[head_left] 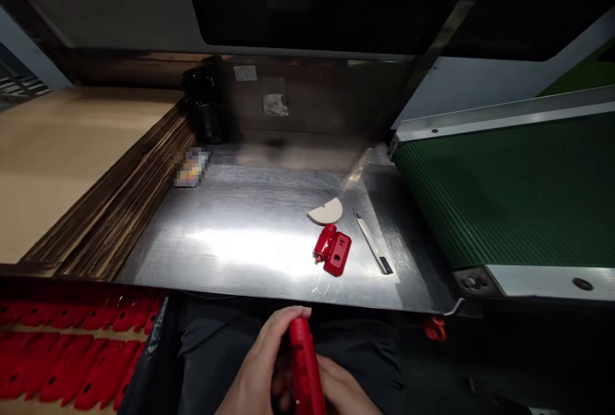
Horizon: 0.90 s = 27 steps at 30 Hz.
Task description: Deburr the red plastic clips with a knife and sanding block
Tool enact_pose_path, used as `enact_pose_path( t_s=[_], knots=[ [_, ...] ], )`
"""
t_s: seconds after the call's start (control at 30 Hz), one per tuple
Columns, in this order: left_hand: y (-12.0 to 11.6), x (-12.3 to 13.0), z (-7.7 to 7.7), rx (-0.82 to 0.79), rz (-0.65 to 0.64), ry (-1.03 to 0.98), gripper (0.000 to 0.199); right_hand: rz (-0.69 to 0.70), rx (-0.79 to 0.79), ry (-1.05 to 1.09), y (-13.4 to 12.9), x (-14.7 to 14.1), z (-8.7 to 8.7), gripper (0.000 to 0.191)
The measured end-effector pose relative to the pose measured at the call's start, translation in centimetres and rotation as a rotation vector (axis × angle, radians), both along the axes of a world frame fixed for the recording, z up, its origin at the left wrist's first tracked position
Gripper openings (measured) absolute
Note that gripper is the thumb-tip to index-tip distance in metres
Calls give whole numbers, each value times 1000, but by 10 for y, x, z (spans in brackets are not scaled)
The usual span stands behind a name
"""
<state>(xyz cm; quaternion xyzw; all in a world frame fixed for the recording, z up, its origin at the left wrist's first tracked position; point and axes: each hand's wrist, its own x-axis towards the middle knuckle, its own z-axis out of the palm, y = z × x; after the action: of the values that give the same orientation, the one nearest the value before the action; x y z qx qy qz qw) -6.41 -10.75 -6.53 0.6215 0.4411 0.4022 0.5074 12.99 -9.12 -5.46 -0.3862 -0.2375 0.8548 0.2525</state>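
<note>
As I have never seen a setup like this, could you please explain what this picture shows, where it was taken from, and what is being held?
This picture comes from a camera worn on a person's head, looking forward and down, so the bare hands at the bottom are the wearer's own. The left hand and right hand hold a long red plastic part. Ahead, a brushed steel table carries a chunky red plastic part, a cream half-round piece and a slim silver utility knife. A green conveyor belt runs along the right, and stacked cardboard sheets lie on the left.
</note>
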Motion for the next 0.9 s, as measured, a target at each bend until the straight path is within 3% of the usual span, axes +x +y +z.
enact_pose_path(
  t_s=[0.1, 0.23, 0.37, 0.5, 0.6, 0.67, 0.8, 0.9],
  knots=[
    [-2, -7, 4, 21, 16, -16, 103, -1, 407, -458, 32, 28, 29, 63],
    [-4, -12, 21, -48, 29, -27, 89, -134, 879, -1256, 112, 67, 63, 42],
    [-2, -7, 32, -51, 62, -25, 66, -81, 954, -1470, 188, 77, 59, 19],
    [1, -9, 35, -33, 63, 11, 46, 73, 904, -1536, 223, 82, 44, 19],
    [-7, -18, 35, -57, 71, 38, 42, 126, 882, -1521, 218, 95, 48, 11],
    [-19, -24, 33, -77, 100, 40, 43, 116, 885, -1501, 202, 103, 58, 16],
    [-49, -30, 17, -50, 37, 32, 81, 120, 797, -1304, 139, 107, 82, 43],
    [-71, -26, -8, 4, -54, 51, 101, 329, 709, -1008, 84, 98, 91, 57]
  ],
)
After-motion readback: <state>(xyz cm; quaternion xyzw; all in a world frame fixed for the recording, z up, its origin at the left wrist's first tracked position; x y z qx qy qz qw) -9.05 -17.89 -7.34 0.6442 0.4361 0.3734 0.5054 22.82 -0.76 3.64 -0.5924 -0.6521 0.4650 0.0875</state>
